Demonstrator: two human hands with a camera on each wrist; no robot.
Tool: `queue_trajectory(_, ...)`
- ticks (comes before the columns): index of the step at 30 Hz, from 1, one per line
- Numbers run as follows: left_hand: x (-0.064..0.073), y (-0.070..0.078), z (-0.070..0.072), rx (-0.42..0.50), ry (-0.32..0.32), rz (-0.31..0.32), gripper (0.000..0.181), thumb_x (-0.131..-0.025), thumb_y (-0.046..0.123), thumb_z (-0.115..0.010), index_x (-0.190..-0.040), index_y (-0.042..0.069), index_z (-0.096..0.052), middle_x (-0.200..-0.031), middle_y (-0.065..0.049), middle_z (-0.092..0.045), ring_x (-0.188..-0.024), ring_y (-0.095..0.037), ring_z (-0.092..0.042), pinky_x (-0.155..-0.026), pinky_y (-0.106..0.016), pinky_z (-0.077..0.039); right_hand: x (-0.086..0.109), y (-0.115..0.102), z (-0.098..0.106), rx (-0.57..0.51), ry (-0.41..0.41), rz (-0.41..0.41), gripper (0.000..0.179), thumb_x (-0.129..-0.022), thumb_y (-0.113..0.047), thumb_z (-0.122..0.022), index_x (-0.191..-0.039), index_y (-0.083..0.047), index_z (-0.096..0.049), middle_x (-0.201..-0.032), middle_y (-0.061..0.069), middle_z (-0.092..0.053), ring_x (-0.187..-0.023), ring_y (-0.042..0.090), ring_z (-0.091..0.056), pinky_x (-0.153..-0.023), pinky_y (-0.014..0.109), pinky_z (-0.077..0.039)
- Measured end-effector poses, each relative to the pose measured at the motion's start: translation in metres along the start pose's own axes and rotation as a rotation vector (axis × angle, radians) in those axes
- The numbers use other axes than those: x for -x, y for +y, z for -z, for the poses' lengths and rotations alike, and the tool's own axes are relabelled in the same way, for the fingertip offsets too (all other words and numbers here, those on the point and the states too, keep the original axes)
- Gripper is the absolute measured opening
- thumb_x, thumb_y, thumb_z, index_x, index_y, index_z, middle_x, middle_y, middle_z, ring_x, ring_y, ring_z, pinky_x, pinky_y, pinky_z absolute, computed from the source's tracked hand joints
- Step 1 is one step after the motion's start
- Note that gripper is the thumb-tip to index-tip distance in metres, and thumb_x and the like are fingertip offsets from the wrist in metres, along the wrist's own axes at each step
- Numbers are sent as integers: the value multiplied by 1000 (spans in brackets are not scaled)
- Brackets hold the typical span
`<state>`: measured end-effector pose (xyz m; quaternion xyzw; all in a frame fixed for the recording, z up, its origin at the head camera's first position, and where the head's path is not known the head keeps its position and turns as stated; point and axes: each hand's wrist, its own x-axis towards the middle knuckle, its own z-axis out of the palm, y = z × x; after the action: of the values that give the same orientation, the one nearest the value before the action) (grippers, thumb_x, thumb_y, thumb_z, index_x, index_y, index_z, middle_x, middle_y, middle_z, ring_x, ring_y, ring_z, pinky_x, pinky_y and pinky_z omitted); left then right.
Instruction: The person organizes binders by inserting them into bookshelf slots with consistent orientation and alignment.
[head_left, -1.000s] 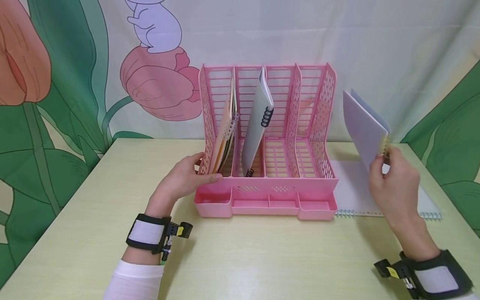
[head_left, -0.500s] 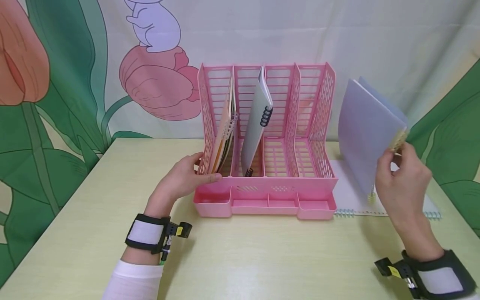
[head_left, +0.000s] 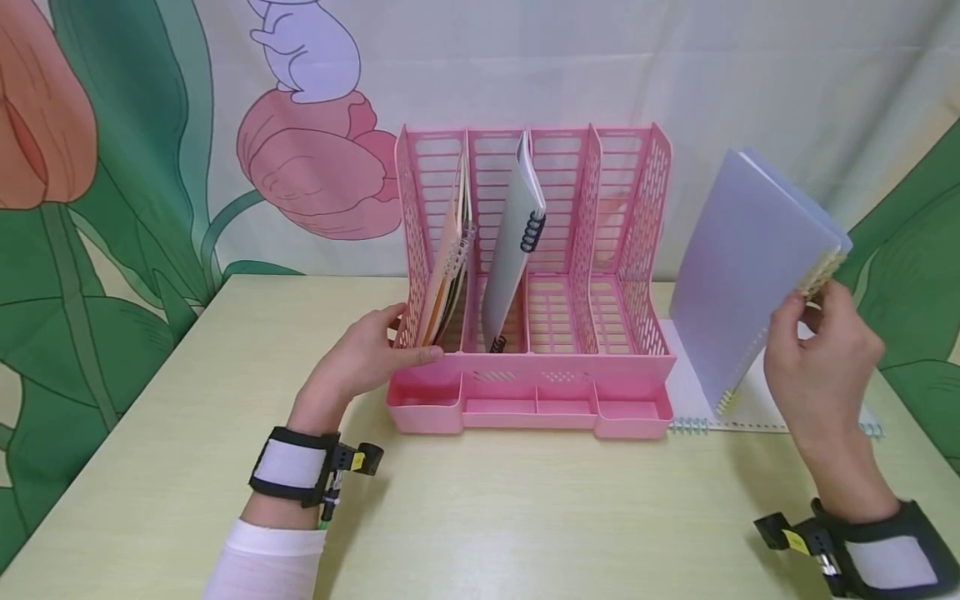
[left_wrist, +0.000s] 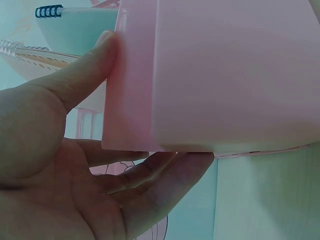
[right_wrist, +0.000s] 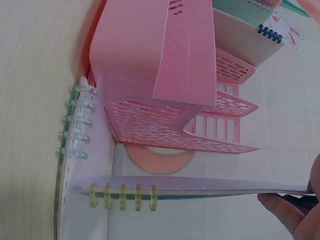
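A pink desktop file rack (head_left: pixel 532 367) stands mid-table, with tall slots behind and a low row of small compartments in front. My left hand (head_left: pixel 363 354) holds its left front corner, thumb on the front and fingers at the side, as the left wrist view also shows. My right hand (head_left: pixel 825 358) pinches a lavender spiral notebook (head_left: pixel 738 258) by its ringed edge. That notebook is upright and tilted, right of the rack. Its yellow rings (right_wrist: pixel 123 196) show at the lower end in the right wrist view. Whether its bottom touches what lies below, I cannot tell.
Under the lavender notebook a white-paged spiral notebook (head_left: pixel 686 383) with pale blue rings lies flat by the rack. Several peach-toned notebooks (head_left: pixel 444 283) lean in the leftmost slot. A grey notebook (head_left: pixel 510 250) with black rings leans in the second. A printed curtain (head_left: pixel 525 67) hangs behind.
My right hand has moved right with the lavender notebook, whose cover has swung to face the head camera more. The left hand and the rack have stayed put.
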<state>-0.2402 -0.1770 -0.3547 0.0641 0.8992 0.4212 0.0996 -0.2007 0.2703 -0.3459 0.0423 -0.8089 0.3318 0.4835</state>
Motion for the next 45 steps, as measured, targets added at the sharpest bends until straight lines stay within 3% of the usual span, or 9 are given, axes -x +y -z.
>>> queue_trajectory(11, 0, 0, 1, -5, 0, -3, 91, -90, 38, -81, -160, 5, -33, -140, -21, -54, -118, -36, -55, -95, -50, -53, -2, 3, 4, 44, 14, 4, 29, -97, -5, -52, -118, 12, -65, -112, 25, -71, -92, 46, -71, -82, 1, -39)
queue_trajectory(20, 0, 0, 0, -2, -2, 10, 91, -90, 38, -80, -160, 5, -33, -140, -21, -54, -120, -36, -54, -96, -50, -52, -2, 1, 5, 66, 13, 40, 30, -91, 2, -57, -118, 14, -63, -110, 30, -70, -85, 53, -69, -72, -3, -31)
queue_trajectory(25, 0, 0, 0, -10, 0, 17, 93, -90, 40, -80, -160, 5, -32, -139, -21, -54, -120, -36, -54, -96, -50, -52, -3, 0, 6, 74, 8, 34, 30, -90, 2, -59, -116, 15, -63, -108, 31, -70, -84, 53, -68, -74, -1, -30)
queue_trajectory(31, 0, 1, 0, -5, -1, 18, 93, -89, 40, -81, -160, 5, -31, -139, -21, -54, -120, -36, -54, -96, -50, -52, -2, 7, 10, 113, -108, -17, 32, -90, -6, -62, -114, 14, -63, -103, 31, -70, -77, 46, -67, -66, 8, -30)
queue_trajectory(37, 0, 1, 0, -6, -2, 28, 93, -90, 39, -80, -161, 6, -31, -140, -21, -54, -120, -36, -53, -96, -50, -52, -2, 9, 10, 128, -240, -77, 36, -90, -6, -63, -120, 13, -61, -104, 35, -69, -78, 49, -68, -57, 3, -29)
queue_trajectory(45, 0, 1, -1, -18, 3, 41, 92, -91, 38, -79, -161, 5, -30, -141, -22, -53, -123, -38, -52, -97, -53, -52, 0, 8, 10, 150, -267, -94, 34, -92, -6, -63, -120, 14, -61, -102, 35, -69, -78, 49, -68, -56, 3, -28)
